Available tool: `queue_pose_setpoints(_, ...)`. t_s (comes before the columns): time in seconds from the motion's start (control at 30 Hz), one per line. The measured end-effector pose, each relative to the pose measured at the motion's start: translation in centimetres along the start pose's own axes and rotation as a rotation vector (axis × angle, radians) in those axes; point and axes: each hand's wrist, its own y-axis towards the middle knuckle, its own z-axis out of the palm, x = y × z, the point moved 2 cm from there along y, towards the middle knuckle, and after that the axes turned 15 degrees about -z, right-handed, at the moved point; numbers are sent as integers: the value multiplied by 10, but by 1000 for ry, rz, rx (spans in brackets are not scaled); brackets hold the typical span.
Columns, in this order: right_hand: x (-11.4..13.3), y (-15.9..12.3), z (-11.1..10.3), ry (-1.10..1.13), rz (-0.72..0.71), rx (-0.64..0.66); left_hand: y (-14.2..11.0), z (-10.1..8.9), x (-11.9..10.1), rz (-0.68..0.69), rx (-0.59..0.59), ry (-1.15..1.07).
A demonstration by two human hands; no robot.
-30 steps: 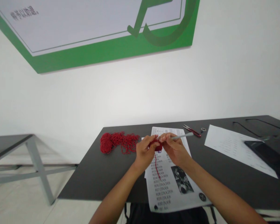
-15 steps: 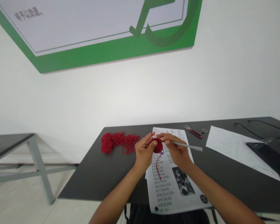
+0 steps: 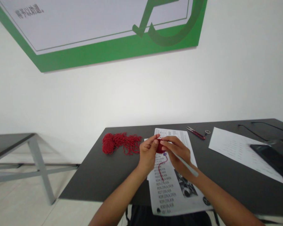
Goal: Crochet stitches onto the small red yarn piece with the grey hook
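Pinched in my left hand (image 3: 148,153) is a small round piece of red crochet (image 3: 160,147), partly covered by fingers. My right hand (image 3: 179,153) grips a crochet hook with a grey handle (image 3: 186,164); its tip is at the crochet's upper edge, hidden by fingers. A purple stitch marker (image 3: 165,153) hangs on the lower edge of the piece. From there a red yarn tail (image 3: 159,169) dangles over a printed pattern sheet (image 3: 165,201). Left of my hands lies a red yarn ball (image 3: 108,144) with loose, crinkled yarn (image 3: 129,142) beside it.
Thread snips (image 3: 196,133) and a small metal ring (image 3: 207,132) lie behind my right hand. Farther right are another printed sheet (image 3: 235,150), a dark phone (image 3: 269,157) and glasses (image 3: 259,131) on the dark table (image 3: 103,182). A wall stands behind.
The hook's handle has swung from pointing right to slanting down toward my right wrist. The crochet has turned in my left hand, and the yarn tail and marker have shifted slightly right.
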Motion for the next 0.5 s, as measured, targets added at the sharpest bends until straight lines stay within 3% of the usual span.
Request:
queue_pose_setpoints(0.1,1,9,-1,154,138,-37,4,-3,-5,-5,27,-86)
queue_pose_setpoints(0.23,-1,18,-3,357,214,-62,4,-7,-12,54,99,-72)
queue_pose_setpoints(0.5,-2,18,-8,372,240,4,1,-8,-21,79,196,-41)
